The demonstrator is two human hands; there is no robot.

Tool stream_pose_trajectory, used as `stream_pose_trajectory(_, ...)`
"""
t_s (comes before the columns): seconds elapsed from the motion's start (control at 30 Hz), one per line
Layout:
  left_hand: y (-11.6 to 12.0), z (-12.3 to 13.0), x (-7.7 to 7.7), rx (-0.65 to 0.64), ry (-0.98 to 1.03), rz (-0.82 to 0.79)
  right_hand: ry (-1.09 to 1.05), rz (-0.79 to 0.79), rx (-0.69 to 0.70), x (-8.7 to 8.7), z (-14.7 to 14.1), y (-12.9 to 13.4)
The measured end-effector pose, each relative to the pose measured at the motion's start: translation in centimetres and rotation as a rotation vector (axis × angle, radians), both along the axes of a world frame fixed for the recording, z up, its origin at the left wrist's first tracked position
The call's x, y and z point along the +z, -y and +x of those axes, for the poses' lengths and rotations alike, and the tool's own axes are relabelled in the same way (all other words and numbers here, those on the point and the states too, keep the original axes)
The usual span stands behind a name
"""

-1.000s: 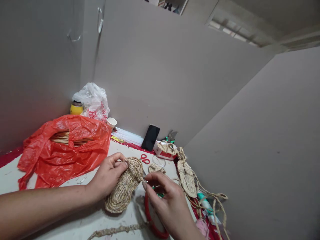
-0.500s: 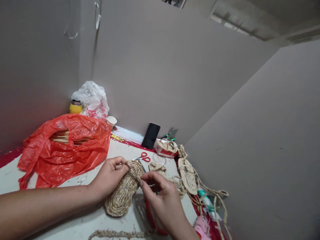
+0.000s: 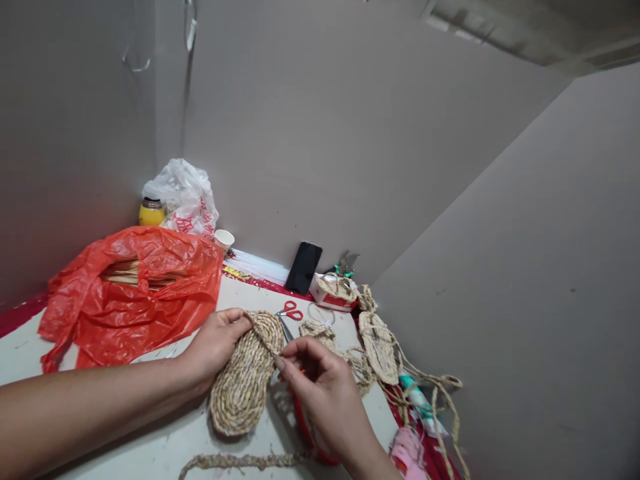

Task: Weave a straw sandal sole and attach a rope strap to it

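Note:
My left hand [image 3: 223,337] is closed on the upper left edge of a woven straw shoe sole [image 3: 243,387], thumb on top. A braided straw strip [image 3: 263,340] runs diagonally across the sole's upper end. At the strip's lower right end my right hand [image 3: 323,383] pinches it between thumb and fingers. Behind that hand shows a pair of large red-handled scissors [image 3: 301,420], its blade pointing up past the fingers; whether the hand holds it I cannot tell. Small red-handled scissors [image 3: 290,311] lie just beyond the sole.
A red plastic bag [image 3: 135,313] with straw strips stands left. At the back are a paper cup [image 3: 224,240], a phone [image 3: 303,268] and pruning shears [image 3: 345,265]. Another woven sole [image 3: 379,348] and loose cords lie right. A straw braid [image 3: 245,461] lies in front.
The sole has turned to face me more flatly. The strip now shows stretched across its upper end, and the right hand has shifted slightly left with it.

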State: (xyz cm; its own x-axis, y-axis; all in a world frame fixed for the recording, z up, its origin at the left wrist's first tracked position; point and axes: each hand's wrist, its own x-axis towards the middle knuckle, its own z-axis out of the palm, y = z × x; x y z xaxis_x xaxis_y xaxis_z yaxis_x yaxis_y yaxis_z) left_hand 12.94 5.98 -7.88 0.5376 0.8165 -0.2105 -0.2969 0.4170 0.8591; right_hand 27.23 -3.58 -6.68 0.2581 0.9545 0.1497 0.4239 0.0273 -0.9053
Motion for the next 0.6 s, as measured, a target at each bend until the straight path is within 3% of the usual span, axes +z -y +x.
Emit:
stream_pose_trajectory(0.3, -0.2, -0.1, -0.1, 0.028, 0.026, -0.056, -0.588, -0.143, 0.035, -0.6, 0.1, -0.8)
stream_pose_trajectory(0.47, -0.1, -0.1, 0.4, 0.031, 0.033, -0.047, -0.675, -0.166, 0.051, -0.9, 0.1, -0.9)
stream_pose_trajectory(0.6, 0.0, -0.1, 0.7, 0.02, 0.056, -0.07, -0.685, -0.095, 0.021, -1.1, -0.4, -1.0)
